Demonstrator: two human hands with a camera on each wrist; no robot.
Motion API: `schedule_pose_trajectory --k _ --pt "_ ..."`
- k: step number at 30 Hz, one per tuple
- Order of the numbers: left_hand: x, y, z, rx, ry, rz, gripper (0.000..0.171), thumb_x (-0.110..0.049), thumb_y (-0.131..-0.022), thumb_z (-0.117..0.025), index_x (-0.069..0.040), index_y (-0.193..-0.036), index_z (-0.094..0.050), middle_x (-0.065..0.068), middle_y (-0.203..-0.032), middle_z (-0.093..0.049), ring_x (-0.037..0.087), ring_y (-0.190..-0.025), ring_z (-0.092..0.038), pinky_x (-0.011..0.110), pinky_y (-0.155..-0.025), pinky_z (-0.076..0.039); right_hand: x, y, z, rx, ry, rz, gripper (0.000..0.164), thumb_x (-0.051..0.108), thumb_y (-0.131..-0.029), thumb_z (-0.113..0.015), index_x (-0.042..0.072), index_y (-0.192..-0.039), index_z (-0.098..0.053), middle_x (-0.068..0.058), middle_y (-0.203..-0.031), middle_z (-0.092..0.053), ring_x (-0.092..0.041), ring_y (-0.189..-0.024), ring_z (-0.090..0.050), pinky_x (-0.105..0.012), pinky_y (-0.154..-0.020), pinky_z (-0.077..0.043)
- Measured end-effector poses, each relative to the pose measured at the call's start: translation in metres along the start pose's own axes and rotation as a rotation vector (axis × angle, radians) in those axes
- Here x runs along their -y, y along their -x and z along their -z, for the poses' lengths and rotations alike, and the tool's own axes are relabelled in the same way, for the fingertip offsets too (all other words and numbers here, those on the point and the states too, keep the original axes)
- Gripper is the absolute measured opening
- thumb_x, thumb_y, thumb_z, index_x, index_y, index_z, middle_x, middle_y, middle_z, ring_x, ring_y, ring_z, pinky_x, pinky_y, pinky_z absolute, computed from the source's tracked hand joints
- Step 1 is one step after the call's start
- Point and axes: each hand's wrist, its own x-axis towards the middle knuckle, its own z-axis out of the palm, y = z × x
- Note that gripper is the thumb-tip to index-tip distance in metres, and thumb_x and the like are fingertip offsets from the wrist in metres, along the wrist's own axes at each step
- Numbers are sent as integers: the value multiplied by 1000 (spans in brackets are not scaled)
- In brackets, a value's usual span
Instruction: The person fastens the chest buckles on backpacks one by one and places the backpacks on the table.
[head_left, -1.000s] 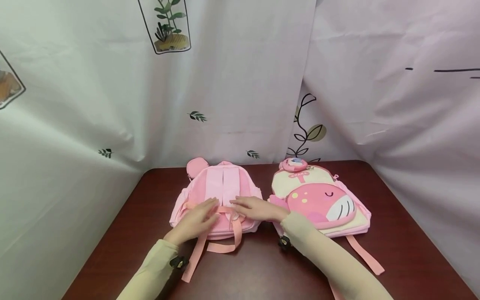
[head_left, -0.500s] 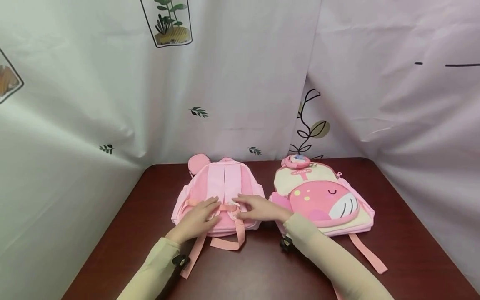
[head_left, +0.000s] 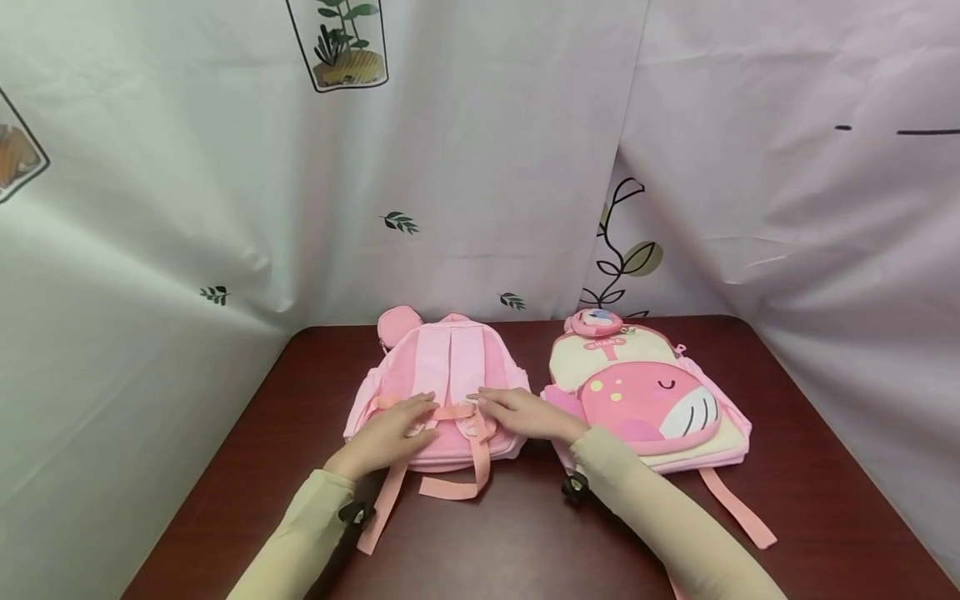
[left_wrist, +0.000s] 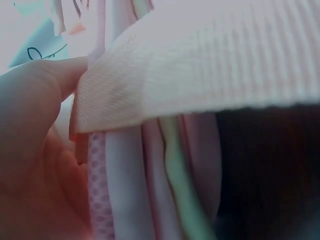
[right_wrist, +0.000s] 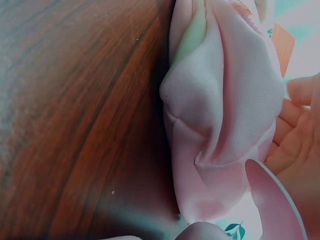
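A pink backpack (head_left: 431,358) lies with its shoulder-strap side up. My left hand (head_left: 384,435) rests on its lower left part with fingers extended. Over the lower right part lies my right hand (head_left: 528,412), fingers stretched flat toward the middle. Between the fingertips runs an orange webbing strap (head_left: 454,412) across the bag's back. In the left wrist view, a webbing strap (left_wrist: 115,95) crosses in front of the bag's layered edge, the thumb beside it. In the right wrist view, the right hand (right_wrist: 295,140) lies behind the bag's folded side (right_wrist: 240,105), nothing gripped.
A second backpack (head_left: 648,408) with a pink whale front lies close by on the right, partly beside the right forearm. Loose strap ends (head_left: 738,508) trail toward the front. Both bags lie on a dark brown table (head_left: 262,467); a white printed curtain (head_left: 480,167) hangs behind.
Both hands have stayed on the left backpack with slight finger shifts. My left hand has drifted a little left, uncovering more of the strap. The head view has tilted slightly.
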Motion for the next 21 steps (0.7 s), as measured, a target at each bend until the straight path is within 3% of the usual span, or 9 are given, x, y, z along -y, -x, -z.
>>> schedule_pose_trajectory --k 5,8,11,15,21 --pt "-1 -2 3 16 -2 4 48 -28 -95 -70 -2 -135 -61 16 -147 -52 35 -134 -50 53 -108 -41 -2 0 1 24 -38 -6 42 23 -105 -52 8 -145 -55 -13 -151 -49 -27 -136 -48 -47 -113 -36" --pt "-3 -4 3 -1 -26 -26 44 -25 -95 -70 -2 -131 -63 18 -142 -56 35 -130 -54 52 -106 -43 -3 0 2 34 -50 -5 44 27 -104 -56 9 -144 -56 -12 -149 -50 -26 -133 -50 -46 -112 -39" --pt "-7 -10 1 -35 -49 -73 32 -24 -96 -69 -5 -121 -68 12 -119 -68 28 -108 -64 45 -93 -52 -3 -1 2 31 -56 -1 48 33 -102 -61 11 -144 -57 -10 -147 -53 -21 -124 -56 -44 -108 -43" --pt "-17 -18 -2 -86 -18 -107 19 -27 -97 -69 -13 -110 -72 -5 -92 -65 14 -84 -58 36 -78 -52 -4 -2 1 16 -60 -1 50 36 -99 -65 12 -142 -59 -7 -146 -55 -16 -114 -58 -41 -104 -46" --pt "-33 -27 -6 -124 61 -78 20 -36 -99 -66 -20 -106 -75 -12 -96 -69 6 -91 -63 34 -86 -54 -6 -3 0 16 -81 35 46 34 -98 -67 17 -141 -61 2 -137 -62 -11 -105 -59 -32 -97 -49"
